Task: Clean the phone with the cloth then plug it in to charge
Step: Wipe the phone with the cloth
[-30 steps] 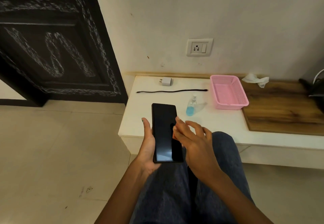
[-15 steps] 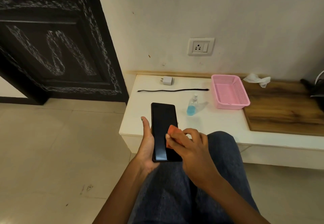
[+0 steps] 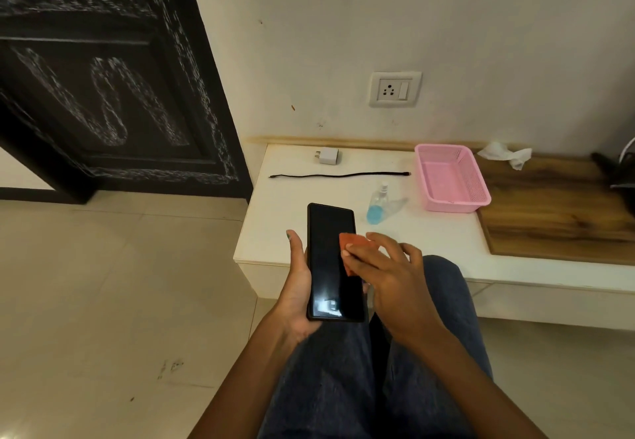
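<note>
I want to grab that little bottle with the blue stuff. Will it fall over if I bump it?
Probably, yes. The spray bottle stands upright on the white table and looks tall and narrow, so a bump could tip it. The blue liquid fills only the bottom, so it is likely light. Being round, it might roll once down.

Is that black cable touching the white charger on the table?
Apart. The head view shows a strip of bare white tabletop between the cable and the charger, which sits behind it.

l hand (image 3: 298, 287) cradling phone (image 3: 331, 260), r hand (image 3: 385, 267) pinching cloth (image 3: 354, 244).
</note>
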Available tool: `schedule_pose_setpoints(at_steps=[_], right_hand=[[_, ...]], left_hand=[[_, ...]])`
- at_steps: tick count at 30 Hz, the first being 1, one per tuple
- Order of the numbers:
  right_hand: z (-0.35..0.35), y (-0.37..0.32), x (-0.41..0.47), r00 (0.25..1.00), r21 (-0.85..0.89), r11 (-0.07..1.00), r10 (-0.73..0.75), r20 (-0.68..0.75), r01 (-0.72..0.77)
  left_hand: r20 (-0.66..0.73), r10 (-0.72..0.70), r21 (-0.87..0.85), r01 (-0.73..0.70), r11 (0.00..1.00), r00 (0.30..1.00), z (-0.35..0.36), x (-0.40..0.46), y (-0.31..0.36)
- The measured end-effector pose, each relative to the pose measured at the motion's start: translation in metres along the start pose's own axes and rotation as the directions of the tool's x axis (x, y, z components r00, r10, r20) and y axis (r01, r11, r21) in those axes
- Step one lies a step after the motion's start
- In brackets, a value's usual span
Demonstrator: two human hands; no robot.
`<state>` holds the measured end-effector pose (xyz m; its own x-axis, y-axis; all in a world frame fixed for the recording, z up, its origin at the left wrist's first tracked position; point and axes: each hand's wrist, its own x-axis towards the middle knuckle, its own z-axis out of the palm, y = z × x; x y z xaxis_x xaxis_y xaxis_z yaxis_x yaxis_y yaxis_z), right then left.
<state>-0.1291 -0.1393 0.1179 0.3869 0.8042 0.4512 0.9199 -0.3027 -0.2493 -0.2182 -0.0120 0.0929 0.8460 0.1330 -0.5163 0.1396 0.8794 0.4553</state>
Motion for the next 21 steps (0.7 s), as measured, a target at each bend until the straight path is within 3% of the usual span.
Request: schedule_pose_setpoints(at_steps=[2, 7, 12, 18, 21], right_hand=[[0.003, -0.001, 0.003, 0.999, 0.046, 0.999, 0.029, -0.024, -0.028], [0.009, -0.011, -0.009, 0.992, 0.086, 0.988, -0.128, -0.006, 0.128], [0.009, 0.005, 0.001, 1.0, 0.156, 0.988, 0.009, -0.019, -0.006], [0.01, -0.012, -0.011, 0.988, 0.142, 0.978, -0.153, -0.007, 0.152], [0.008, 0.003, -0.002, 0.996, 0.157, 0.983, -0.087, -0.027, 0.09]], left_hand=[[-0.003, 0.005, 0.002, -0.005, 1.0, 1.0, 0.001, 0.002, 0.001], [-0.014, 0.02, 0.011, -0.02, 1.0, 1.0, -0.003, 0.001, 0.003], [-0.017, 0.007, -0.005, -0.007, 1.0, 1.0, 0.002, 0.001, 0.0], [-0.013, -0.039, -0.017, 0.039, 0.999, 0.999, -0.005, 0.001, 0.001], [-0.037, -0.022, -0.01, 0.021, 1.0, 0.999, 0.0, 0.001, -0.001]])
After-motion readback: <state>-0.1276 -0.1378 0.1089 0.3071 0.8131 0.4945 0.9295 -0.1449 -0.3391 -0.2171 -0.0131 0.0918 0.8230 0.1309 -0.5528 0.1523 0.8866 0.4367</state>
